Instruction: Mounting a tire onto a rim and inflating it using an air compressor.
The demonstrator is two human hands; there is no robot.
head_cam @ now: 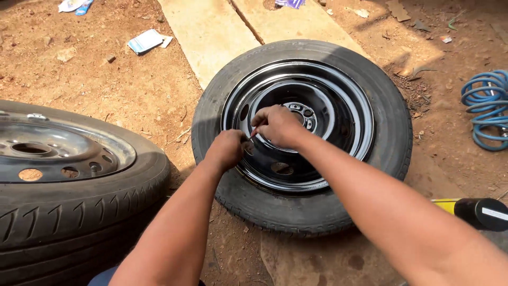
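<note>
A car tyre (370, 90) on a glossy black steel rim (338, 100) lies flat on the dirt in front of me. Both my hands work at the rim's left inner side. My left hand (226, 149) is closed, fingers pinched at a spot on the rim, what it pinches is hidden. My right hand (278, 125) is closed around a small thin tool with a reddish tip (254, 133), which points toward my left hand. Both hands almost touch each other.
A second tyre (79, 212) with a dull grey rim lies at the left, close to my left arm. A coiled blue hose (487, 106) lies at the right. A black-and-yellow cylindrical object (479, 212) sits by my right arm. Concrete slabs (211, 32) and litter lie beyond.
</note>
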